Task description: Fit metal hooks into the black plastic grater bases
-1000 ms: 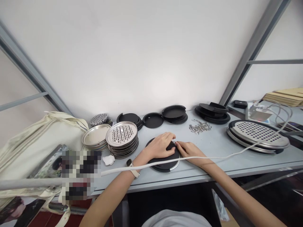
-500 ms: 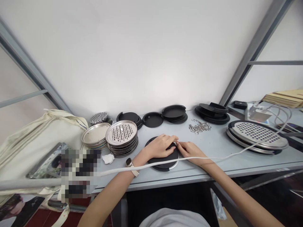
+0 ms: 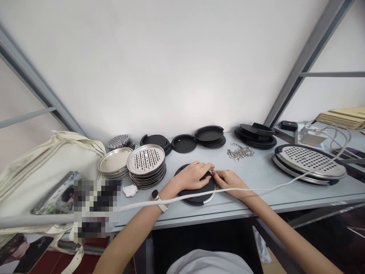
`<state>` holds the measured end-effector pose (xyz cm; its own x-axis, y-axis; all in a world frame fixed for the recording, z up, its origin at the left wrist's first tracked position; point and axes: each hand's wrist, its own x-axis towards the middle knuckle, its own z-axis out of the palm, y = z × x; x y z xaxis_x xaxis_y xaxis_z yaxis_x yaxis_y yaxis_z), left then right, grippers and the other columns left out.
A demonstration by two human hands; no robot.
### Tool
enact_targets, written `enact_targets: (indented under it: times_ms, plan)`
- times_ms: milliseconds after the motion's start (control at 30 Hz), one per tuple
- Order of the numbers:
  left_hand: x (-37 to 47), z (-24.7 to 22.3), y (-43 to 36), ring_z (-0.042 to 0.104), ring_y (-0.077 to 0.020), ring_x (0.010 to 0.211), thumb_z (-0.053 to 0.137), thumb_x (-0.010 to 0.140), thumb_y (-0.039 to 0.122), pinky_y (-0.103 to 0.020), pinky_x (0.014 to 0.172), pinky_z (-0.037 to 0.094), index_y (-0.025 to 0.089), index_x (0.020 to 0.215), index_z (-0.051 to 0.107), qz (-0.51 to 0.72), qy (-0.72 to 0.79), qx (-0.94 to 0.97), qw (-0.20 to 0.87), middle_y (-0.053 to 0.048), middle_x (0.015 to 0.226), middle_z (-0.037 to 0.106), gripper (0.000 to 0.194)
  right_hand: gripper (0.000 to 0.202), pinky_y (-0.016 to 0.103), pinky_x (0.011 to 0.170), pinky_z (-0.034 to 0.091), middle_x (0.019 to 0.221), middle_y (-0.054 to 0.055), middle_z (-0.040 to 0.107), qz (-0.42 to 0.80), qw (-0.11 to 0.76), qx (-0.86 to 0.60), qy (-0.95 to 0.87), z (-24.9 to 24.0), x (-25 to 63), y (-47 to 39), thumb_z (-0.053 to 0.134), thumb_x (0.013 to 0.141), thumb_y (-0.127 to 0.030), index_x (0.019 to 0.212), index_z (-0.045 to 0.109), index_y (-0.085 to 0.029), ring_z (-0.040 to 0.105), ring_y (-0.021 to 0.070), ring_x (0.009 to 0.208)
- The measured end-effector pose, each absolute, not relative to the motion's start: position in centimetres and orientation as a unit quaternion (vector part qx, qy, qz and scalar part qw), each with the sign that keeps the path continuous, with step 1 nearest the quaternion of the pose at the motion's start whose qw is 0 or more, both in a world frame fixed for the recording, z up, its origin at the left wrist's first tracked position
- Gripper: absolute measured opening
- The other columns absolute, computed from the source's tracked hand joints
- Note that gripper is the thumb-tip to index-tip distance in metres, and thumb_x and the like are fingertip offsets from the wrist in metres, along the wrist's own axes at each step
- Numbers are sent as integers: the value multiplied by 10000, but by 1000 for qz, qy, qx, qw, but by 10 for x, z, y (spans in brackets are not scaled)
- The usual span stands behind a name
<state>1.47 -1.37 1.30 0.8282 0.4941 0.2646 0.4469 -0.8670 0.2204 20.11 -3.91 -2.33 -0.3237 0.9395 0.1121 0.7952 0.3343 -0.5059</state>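
A round black disc (image 3: pixel 196 198) with a silvery wire-like rim at its right side lies flat near the table's front edge. Over its upper part rests my left hand (image 3: pixel 196 176), its fingers bent and partly spread, thumb on the disc. My right hand (image 3: pixel 228 182) is at the disc's right edge, fingertips pinched together and meeting my left fingertips. Whatever lies between the fingertips is too small to make out. A pile of small metal hooks (image 3: pixel 240 152) is behind my right hand.
Stacked perforated metal discs (image 3: pixel 146 160) and plain metal discs (image 3: pixel 114 161) stand left. Black discs (image 3: pixel 184 144) line the wall. Larger grater discs (image 3: pixel 310 161) lie right. A white cable (image 3: pixel 273 189) crosses in front of my forearms. A cloth bag (image 3: pixel 71 152) is far left.
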Motion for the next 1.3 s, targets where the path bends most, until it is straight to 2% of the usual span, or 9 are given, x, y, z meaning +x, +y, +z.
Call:
enact_targets:
  times_ms: [733, 1000, 1300]
  plan:
    - [15, 11, -12, 566, -179, 962, 395, 891, 224, -313, 898, 388, 170, 1144, 422, 158, 240, 955, 73, -67, 1036, 604, 260, 495, 249, 513, 287, 574, 51, 618, 158, 192, -550, -798, -27, 202, -38, 254, 917, -414, 585, 539, -183, 513, 141, 500]
    - [14, 10, -11, 512, -192, 1076, 410, 865, 186, -330, 929, 400, 180, 1199, 377, 195, 212, 954, 82, -101, 1196, 506, 336, 462, 246, 519, 288, 575, 47, 611, 157, 188, -552, -797, -23, 201, -40, 272, 909, -377, 583, 536, -182, 501, 135, 502]
    - [15, 7, -9, 540, -195, 1039, 428, 866, 183, -349, 919, 410, 178, 1174, 388, 202, 210, 950, 114, -90, 1103, 575, 310, 479, 238, 514, 283, 584, 56, 621, 156, 184, -554, -797, -23, 200, -40, 271, 915, -391, 587, 545, -174, 506, 131, 500]
